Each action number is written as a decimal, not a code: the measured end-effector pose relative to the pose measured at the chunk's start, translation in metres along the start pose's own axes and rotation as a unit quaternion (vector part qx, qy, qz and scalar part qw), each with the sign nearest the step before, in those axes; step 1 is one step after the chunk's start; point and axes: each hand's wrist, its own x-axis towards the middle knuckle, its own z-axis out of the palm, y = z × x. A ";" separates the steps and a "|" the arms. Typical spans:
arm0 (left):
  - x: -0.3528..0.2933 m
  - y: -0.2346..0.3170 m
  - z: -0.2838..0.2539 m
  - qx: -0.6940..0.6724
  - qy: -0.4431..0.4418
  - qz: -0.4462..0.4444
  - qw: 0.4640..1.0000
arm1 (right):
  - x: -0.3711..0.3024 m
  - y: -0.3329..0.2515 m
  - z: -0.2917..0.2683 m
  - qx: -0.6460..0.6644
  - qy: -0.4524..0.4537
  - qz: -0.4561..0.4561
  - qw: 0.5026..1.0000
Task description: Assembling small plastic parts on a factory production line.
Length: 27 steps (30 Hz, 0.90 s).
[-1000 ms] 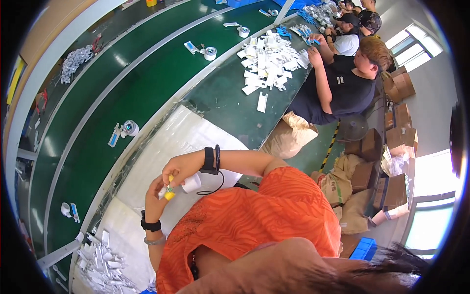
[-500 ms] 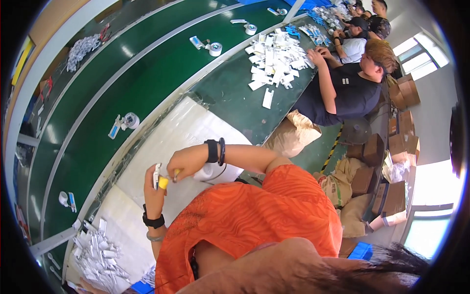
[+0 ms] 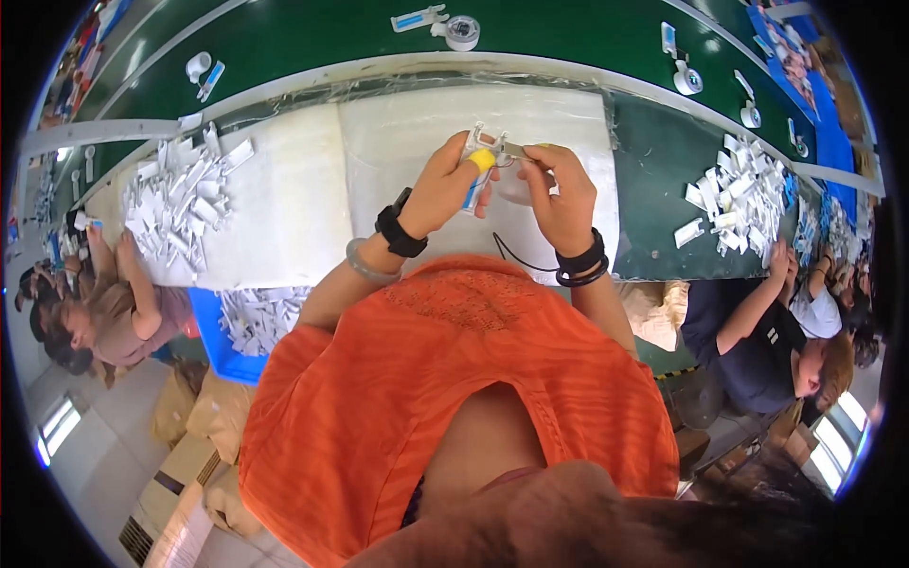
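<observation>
My left hand [image 3: 443,186] is closed around a white plastic part [image 3: 471,201] with a blue strip; its forked end points up past my fingers. A yellow cover [image 3: 483,158] wraps the left thumb tip. My right hand [image 3: 566,201] pinches a thin, flat, metallic-looking piece [image 3: 514,150] whose tip meets the white part's forked end. Yellow also shows at a right fingertip. Beneath the right hand, partly hidden, lies a rounded white object [image 3: 514,187], and a dark cable [image 3: 511,254] curves below it. Both hands are above the white mat [image 3: 398,123].
White part piles lie at left [image 3: 180,204] and right [image 3: 743,199]. A blue bin [image 3: 225,355] of similar pieces stands lower left. Beyond the bench, a green conveyor [image 3: 312,43] carries white-and-blue parts beside round white units [image 3: 462,33]. Co-workers sit on both sides.
My view has swung left, bringing the left pile, blue bin and a left co-worker into sight. My hands have come together, with the thin piece now at the white part.
</observation>
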 end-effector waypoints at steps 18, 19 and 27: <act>-0.009 0.016 0.013 0.115 -0.043 0.048 0.991 | -0.001 0.010 0.004 -0.041 0.013 -0.138 0.989; -0.009 0.018 0.015 0.117 -0.041 0.051 0.991 | 0.000 0.009 0.004 -0.043 0.015 -0.136 0.990; -0.011 0.020 0.017 0.153 -0.060 0.059 0.985 | -0.002 0.012 0.005 -0.041 0.041 -0.128 0.990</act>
